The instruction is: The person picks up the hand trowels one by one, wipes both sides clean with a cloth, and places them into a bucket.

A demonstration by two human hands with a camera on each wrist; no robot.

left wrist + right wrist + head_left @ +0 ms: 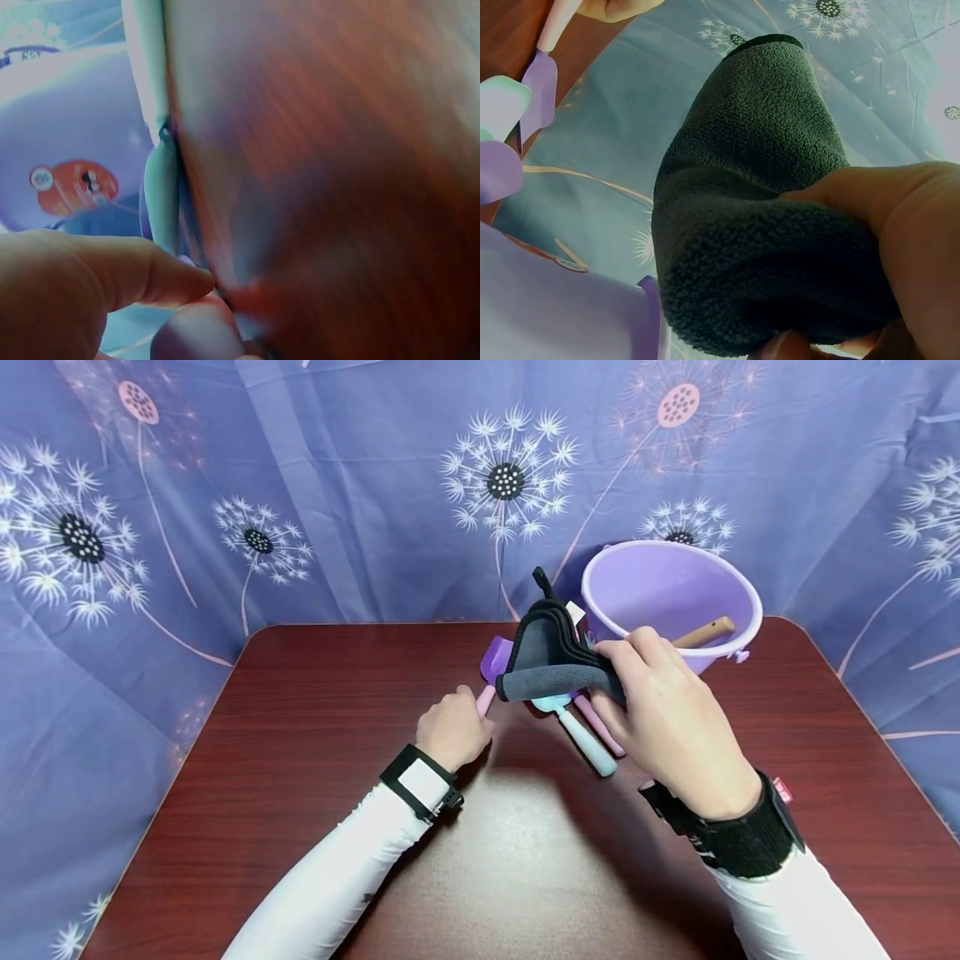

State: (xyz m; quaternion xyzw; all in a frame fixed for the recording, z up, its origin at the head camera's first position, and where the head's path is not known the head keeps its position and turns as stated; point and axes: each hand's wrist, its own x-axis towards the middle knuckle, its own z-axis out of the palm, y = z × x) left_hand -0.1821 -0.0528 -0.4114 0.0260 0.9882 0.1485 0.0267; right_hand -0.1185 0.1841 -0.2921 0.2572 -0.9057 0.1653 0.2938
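In the head view my left hand [454,728] grips the pink handle of a purple-headed spatula [497,658] low over the table. My right hand [667,718] holds up a folded dark grey fleecy cloth [562,681] with black edging and a loop, its fingers and thumb pinching the folded edge. The right wrist view shows the cloth [750,150] bunched in that hand. Under the cloth lie a mint-green spatula [587,743] and another pink-handled one [600,725]; the cloth partly hides both heads.
A lavender bucket [607,585] stands at the back right, with a wooden handle [703,632] leaning inside it. The brown table [337,693] ends at a blue flowered curtain [360,527] behind. An orange label [79,186] shows on the bucket in the left wrist view.
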